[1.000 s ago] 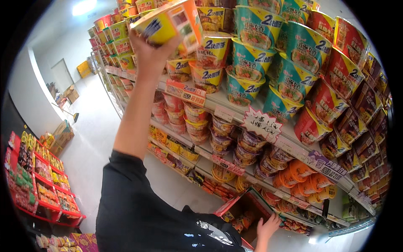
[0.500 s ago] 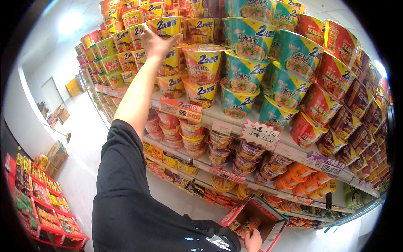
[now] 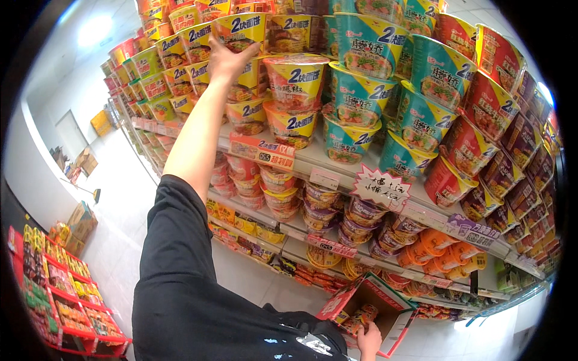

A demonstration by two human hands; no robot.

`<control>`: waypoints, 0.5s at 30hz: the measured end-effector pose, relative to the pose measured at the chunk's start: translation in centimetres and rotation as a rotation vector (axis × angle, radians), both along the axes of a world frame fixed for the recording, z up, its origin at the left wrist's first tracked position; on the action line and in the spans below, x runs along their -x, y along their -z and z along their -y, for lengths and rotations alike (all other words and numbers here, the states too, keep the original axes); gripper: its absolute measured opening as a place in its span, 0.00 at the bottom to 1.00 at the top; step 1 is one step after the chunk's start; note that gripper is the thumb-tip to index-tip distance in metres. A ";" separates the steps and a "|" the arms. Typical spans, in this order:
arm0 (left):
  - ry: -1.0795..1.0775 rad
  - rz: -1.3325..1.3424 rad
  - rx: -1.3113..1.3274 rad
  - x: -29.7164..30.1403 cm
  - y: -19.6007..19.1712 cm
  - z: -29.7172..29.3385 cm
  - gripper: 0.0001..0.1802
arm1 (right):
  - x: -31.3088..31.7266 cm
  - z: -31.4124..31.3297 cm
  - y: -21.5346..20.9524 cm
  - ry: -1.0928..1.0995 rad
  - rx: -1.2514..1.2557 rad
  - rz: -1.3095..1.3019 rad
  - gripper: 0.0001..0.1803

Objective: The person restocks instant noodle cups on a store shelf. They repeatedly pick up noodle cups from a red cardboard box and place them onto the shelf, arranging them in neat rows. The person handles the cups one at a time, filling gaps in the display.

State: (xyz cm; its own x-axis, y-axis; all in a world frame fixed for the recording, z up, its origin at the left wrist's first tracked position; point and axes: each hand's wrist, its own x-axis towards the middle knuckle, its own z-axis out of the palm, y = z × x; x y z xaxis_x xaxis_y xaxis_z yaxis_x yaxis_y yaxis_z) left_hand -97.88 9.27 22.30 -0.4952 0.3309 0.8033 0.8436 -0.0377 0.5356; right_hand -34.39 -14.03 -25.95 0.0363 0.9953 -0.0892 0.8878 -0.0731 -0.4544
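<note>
Noodle tub [image 3: 242, 25]: yellow, bold dark-blue lettering, food picture on the front, wider toward its rim
Tub pose: upright
Tub place: high at the front of the stacked display, above another yellow tub [image 3: 247, 81]; left fingers [image 3: 217, 53] against its lower part, so any contact beneath is hidden
Carton [image 3: 398, 322]: red and green, open-topped, tilted, low beside the shelving [image 3: 349, 165]
Carton contents: a few small yellow and orange packs [image 3: 366, 313], bunched together
Carton near side: right fingers [image 3: 363, 332] by the packs, exact contact unclear
</note>
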 end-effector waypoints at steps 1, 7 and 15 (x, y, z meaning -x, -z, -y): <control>0.040 0.031 0.007 0.1 0.1 0.1 0.69 | 0.0 0.0 0.1 0.009 -0.002 0.006 0.17; 0.034 -0.048 -0.077 1.3 0.3 -0.8 0.72 | 0.2 0.1 -0.1 0.034 -0.030 0.061 0.15; 0.234 -0.313 -0.176 8.1 -0.5 -1.7 0.46 | 0.7 -0.6 -1.1 0.021 0.003 0.030 0.15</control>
